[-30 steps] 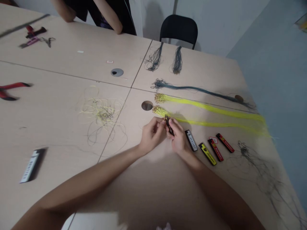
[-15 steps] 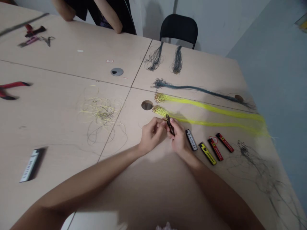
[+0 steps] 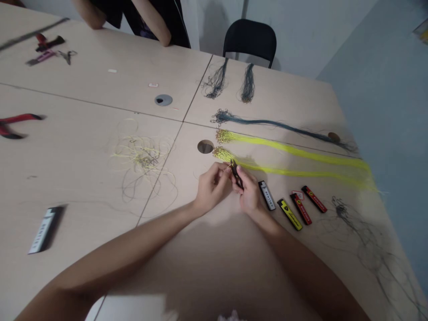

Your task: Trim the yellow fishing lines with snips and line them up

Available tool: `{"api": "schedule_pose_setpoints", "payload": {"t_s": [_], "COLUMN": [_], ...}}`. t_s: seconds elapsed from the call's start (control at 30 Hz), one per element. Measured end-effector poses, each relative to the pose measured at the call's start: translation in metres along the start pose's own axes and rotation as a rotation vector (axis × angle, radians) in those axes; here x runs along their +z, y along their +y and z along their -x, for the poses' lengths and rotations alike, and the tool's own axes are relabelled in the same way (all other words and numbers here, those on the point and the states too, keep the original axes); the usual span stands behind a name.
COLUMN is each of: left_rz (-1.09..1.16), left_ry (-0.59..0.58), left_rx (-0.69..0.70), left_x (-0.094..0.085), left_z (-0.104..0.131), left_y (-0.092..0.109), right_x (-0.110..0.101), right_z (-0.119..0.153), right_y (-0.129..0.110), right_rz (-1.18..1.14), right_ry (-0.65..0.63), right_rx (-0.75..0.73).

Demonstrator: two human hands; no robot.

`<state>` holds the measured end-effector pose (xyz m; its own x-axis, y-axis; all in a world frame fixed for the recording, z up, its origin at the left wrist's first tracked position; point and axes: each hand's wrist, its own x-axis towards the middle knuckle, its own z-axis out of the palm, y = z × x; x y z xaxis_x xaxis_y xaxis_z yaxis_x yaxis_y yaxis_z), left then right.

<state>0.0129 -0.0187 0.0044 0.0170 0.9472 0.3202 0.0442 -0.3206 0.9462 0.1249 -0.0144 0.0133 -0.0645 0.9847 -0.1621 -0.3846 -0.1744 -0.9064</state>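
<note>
My left hand (image 3: 211, 186) is closed, thumb and fingertips pinching a thin yellow line (image 3: 229, 166) whose far end is too small to make out. Closed round a small dark pair of nippers (image 3: 237, 175), my right hand (image 3: 250, 189) meets the left above the table. The nippers' jaws point away from me and touch or nearly touch the yellow line. Just beyond my fingers lies a bundle of yellow lines (image 3: 284, 171) with gold hooks gathered at its left end. A second yellow bundle (image 3: 287, 153) runs alongside it.
Dark line bundles (image 3: 264, 122) lie farther back. Several lighters (image 3: 289, 214) sit right of my hands; another lighter (image 3: 43, 230) is at left. Loose line (image 3: 143, 156) is tangled left of the table hole (image 3: 205, 146). Red-handled pliers (image 3: 18, 118) lie far left. A person's arms (image 3: 152, 22) rest opposite.
Both hands keep nearly the same place and grip. The nippers and yellow line show only a very slight shift.
</note>
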Motion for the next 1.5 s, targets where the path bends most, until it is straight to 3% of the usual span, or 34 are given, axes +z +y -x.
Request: {"api": "schedule_pose_setpoints", "payload": {"t_s": [0.2, 0.47, 0.77, 1.3, 1.5], "left_rz": [0.006, -0.037, -0.033, 0.011, -0.025], "left_ry": [-0.003, 0.005, 0.028, 0.016, 0.044], "left_rx": [-0.024, 0.049, 0.064, -0.007, 0.026], "left_x": [0.0006, -0.0011, 0.0005, 0.0009, 0.0005], "left_z": [0.0003, 0.0003, -0.0023, -0.0021, -0.0017], "left_y": [0.0004, 0.0054, 0.0078, 0.0053, 0.0053], "right_x": [0.0015, 0.0027, -0.0013, 0.0008, 0.0007], "right_z": [-0.0006, 0.0005, 0.0001, 0.0006, 0.0005], "right_y": [-0.0022, -0.0051, -0.0008, -0.0034, -0.0039], "right_rz": [0.006, 0.029, -0.026, -0.027, -0.028], "right_ry": [0.040, 0.069, -0.026, 0.002, 0.020], "right_rx": [0.026, 0.064, -0.001, 0.033, 0.046]}}
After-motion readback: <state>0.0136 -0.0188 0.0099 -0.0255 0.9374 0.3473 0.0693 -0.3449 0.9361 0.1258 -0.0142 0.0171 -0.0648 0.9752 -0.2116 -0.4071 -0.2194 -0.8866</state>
